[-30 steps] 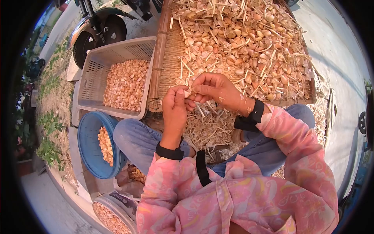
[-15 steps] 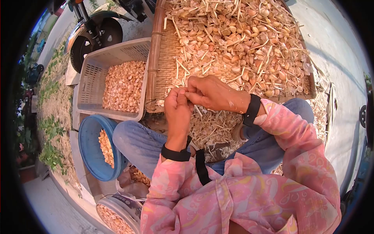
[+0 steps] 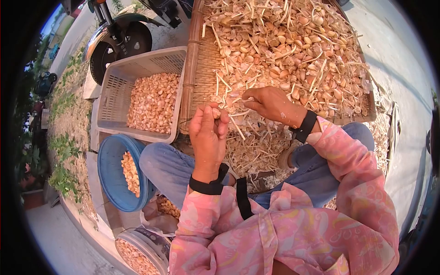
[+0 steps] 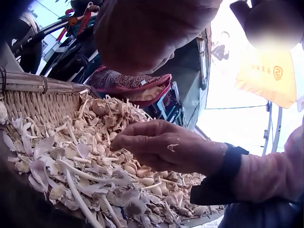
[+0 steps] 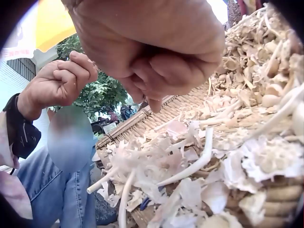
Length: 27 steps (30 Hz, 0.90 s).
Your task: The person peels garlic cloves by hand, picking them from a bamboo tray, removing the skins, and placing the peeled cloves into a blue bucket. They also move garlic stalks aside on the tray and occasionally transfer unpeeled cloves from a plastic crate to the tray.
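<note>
Head view shows a garlic clove (image 3: 216,112) pinched at the fingertips of the left hand (image 3: 207,133), raised just in front of the near rim of the woven bamboo tray (image 3: 191,68). The right hand (image 3: 271,103) is apart from it, lowered over the tray's near edge among loose skins and stems (image 3: 238,123), its fingers curled together; the right wrist view suggests a scrap of stem nipped between them, though that is hard to make out. Judging by the heap of unsorted cloves and stalks (image 3: 293,41) covering the tray, much work is left. A fair amount looks done: the plastic crate (image 3: 112,85) to the left holds a deep layer of separated cloves, and the blue basin (image 3: 107,169) and a small tub (image 3: 151,245) near the person's knee hold more.
</note>
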Each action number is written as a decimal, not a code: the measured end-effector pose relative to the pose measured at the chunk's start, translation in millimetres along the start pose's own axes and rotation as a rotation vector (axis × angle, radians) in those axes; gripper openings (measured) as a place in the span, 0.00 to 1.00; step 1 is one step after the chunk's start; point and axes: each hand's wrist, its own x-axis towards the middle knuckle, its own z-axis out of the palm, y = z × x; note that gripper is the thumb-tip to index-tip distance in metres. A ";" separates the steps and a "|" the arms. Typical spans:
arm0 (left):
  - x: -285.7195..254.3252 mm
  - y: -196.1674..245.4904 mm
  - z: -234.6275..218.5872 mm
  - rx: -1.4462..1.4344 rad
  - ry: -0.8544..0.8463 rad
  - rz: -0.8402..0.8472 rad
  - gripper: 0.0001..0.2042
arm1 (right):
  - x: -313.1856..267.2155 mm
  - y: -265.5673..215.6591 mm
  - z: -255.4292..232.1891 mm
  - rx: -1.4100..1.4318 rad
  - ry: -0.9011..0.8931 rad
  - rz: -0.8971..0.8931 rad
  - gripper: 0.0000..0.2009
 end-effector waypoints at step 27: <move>50.9 64.9 -49.4 0.706 0.219 -0.067 0.17 | 109.0 22.1 32.3 0.158 -0.026 0.031 0.11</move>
